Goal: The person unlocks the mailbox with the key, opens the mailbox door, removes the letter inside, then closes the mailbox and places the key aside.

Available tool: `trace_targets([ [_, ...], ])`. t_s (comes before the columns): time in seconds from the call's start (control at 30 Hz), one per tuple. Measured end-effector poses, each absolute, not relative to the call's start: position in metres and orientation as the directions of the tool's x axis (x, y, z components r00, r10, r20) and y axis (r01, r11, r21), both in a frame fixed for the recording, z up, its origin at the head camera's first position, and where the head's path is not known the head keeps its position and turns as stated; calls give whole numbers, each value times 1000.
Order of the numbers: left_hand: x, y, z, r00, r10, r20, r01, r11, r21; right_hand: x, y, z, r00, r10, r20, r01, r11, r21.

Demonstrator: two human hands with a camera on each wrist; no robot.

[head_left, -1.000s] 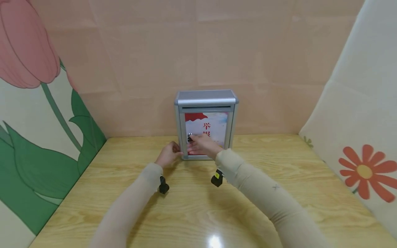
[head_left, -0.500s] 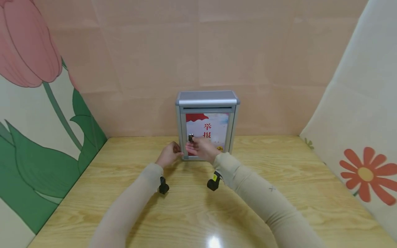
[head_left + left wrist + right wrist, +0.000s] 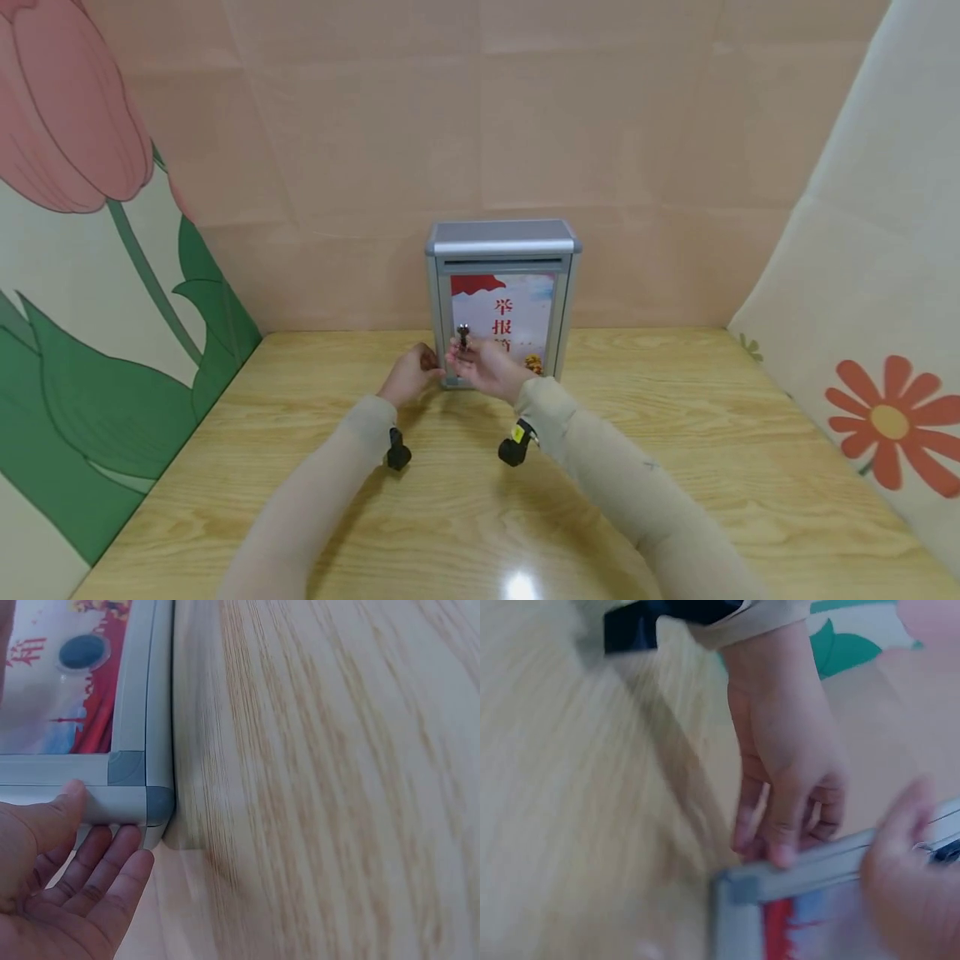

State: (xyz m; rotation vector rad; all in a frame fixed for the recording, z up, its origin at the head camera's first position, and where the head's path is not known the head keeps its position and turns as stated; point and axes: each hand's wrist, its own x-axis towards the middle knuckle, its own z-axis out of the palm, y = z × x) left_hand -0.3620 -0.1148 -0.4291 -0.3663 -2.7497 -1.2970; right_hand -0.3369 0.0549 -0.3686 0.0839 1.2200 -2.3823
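A silver-grey metal suggestion box stands upright on the table, with a slot near its top and a red-and-white poster with red characters on its front. My left hand grips its lower left side; in the left wrist view the thumb of this hand lies on the front frame and the fingers reach round the side. My right hand, in front of the poster's left part, pinches a small key with a dark head. A thin metal ring shows beside the key in the right wrist view, where the hand is blurred.
The wood-grain table runs up to a pinkish backdrop close behind the box. Printed cloths with a tulip and a red flower hang at the sides. Black wrist cameras sit below both wrists.
My right hand has turned and sunk slightly, with the key still at the box's front, uncovering more of the poster's characters. My left hand has kept its place at the side.
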Motion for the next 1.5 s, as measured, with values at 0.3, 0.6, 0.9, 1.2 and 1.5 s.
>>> trace_targets([
  [0.3,-364,-117,-430,-967,193,168,252,599,760,-326,71,-347,-942,-308,-134,48,271,-961],
  [0.6,-366,-115,-430,-967,198,161,250,602,758,-329,69,-344,-948,-300,-105,10,304,-953],
  [0.9,-363,-114,-431,-967,195,165,250,594,764,-325,69,-344,-947,-293,-129,29,322,-946],
  [1.2,-360,-116,-432,-961,203,189,274,588,761,-317,70,-344,-947,-300,-118,20,312,-950],
  [1.5,-362,-116,-431,-949,211,236,316,583,748,-307,75,-344,-941,-322,-108,20,266,-964],
])
